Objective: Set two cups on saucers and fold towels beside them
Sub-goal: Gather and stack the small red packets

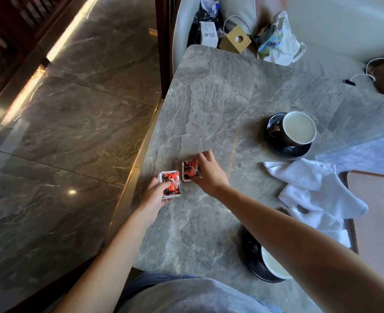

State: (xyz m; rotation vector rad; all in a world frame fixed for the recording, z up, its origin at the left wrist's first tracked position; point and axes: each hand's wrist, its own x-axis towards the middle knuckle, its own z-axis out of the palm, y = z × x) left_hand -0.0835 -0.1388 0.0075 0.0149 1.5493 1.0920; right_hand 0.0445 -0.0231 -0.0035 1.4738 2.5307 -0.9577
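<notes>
Two small red-and-black packets lie near the table's left edge. My left hand (158,196) grips the nearer packet (172,185). My right hand (209,171) holds the farther packet (190,170) by its right side. A dark cup with a white inside (299,128) stands on a dark saucer (296,152) at the far right. A second cup (274,265) on a dark saucer (251,251) sits near me, partly hidden under my right forearm. Crumpled white towels (315,190) lie between the two cups.
The grey stone table (220,98) ends at a brass-trimmed left edge above a marble floor. A tan tray (376,213) lies at the right. On the seat beyond are a cardboard box (235,39), bags (277,39) and a white cable (365,74).
</notes>
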